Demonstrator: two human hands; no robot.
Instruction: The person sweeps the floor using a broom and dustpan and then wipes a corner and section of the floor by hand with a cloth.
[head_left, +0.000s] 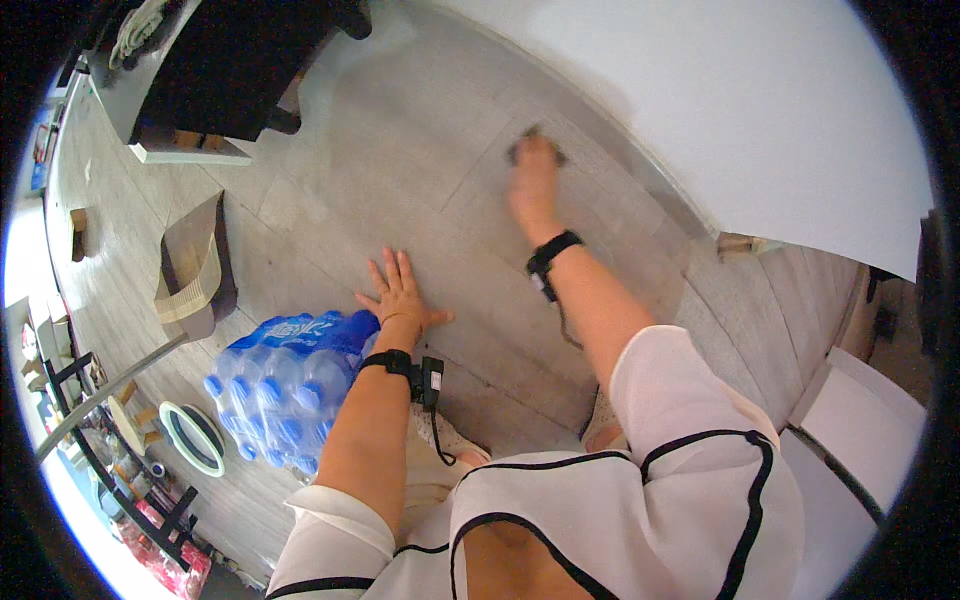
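Motion blurs my right hand (534, 180), which is down at the wood-look plank floor (360, 165), its fingers bent over a small dark object (559, 157). That object shows only at its edges, and I cannot tell its kind. My left hand (397, 300) is spread palm down on the floor, with its fingers apart and nothing in it. Right beside the left wrist lies a shrink-wrapped pack of water bottles (289, 375) with blue caps and a blue printed wrap. Each wrist wears a black strap with a small device and a cable.
A long-handled dustpan (199, 304) with a comb edge lies left of the pack. Further left are a round pale-rimmed item (191, 439) and a low wooden stool (127, 424). Dark furniture (232, 67) stands at upper left, a white panel (750, 112) at upper right, white boxes (862, 427) at right.
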